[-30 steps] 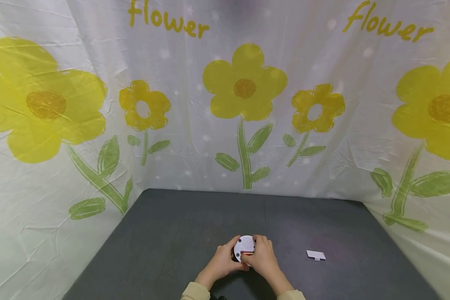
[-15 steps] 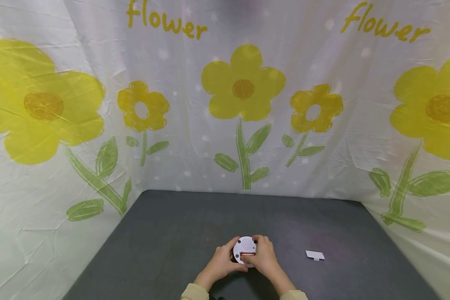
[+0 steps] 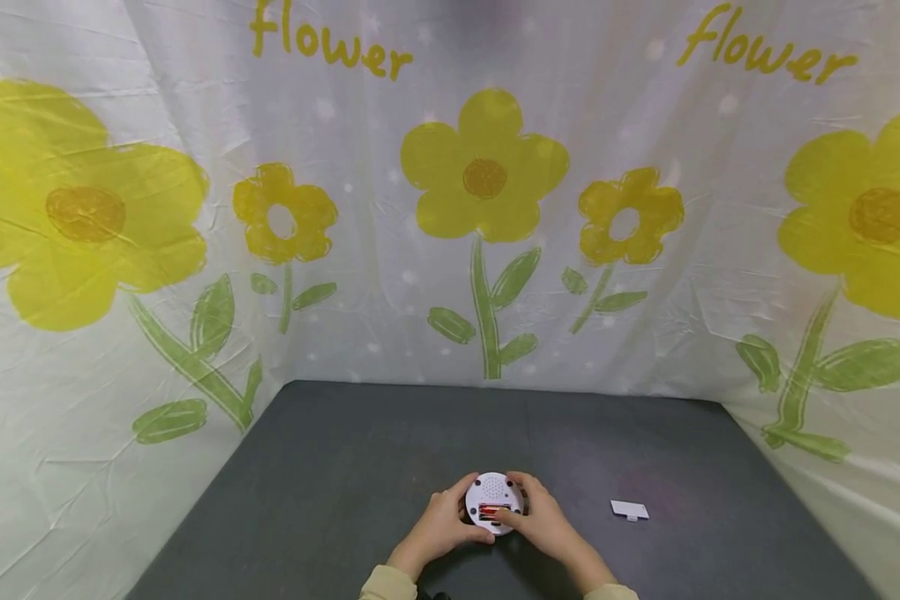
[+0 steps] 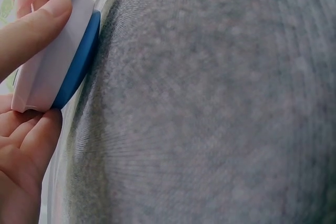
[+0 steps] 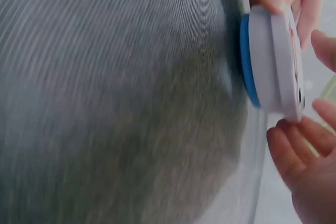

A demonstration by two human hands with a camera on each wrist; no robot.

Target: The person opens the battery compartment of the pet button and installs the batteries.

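Disc (image 3: 492, 488) between left hand (image 3: 438, 525) and right hand (image 3: 549, 523), left fingers and thumb pinching its rim, right fingers touching opposite edge, thumb parted over red battery (image 3: 488, 510), cover (image 3: 629, 509) on table (image 3: 375, 450).

The right hand (image 3: 546, 523) partly hides the batteries (image 3: 487, 510) in the round device (image 3: 493, 488) (too small to count surely). The head view's bottom edge cuts off both sleeves (image 3: 387, 583) and a black object (image 3: 441, 597).
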